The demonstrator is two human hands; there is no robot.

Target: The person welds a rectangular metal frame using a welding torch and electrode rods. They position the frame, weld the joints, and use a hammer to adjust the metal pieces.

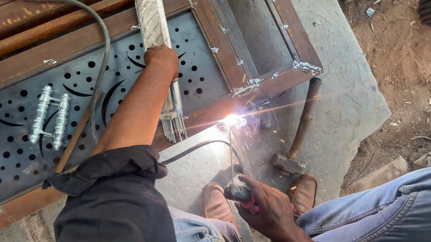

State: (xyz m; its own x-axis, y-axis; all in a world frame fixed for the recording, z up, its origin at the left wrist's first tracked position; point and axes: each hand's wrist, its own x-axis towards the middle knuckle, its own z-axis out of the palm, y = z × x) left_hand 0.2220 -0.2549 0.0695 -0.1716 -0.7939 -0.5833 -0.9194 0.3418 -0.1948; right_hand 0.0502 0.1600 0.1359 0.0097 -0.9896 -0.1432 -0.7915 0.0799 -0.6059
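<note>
My right hand (pixel 269 209) grips the holder (pixel 239 192), rod (pixel 231 149) arcing at the frame's (pixel 272 81) near edge. My left hand (pixel 162 60) presses the rod packet (pixel 158 50) flat, apparently closed. Keep arc short and steady.

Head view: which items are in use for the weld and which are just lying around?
In use: electrode holder in right hand; arc on frame; rod pack under left hand; cable.

Lying about: hammer, two silver handles, wooden stick.
</note>
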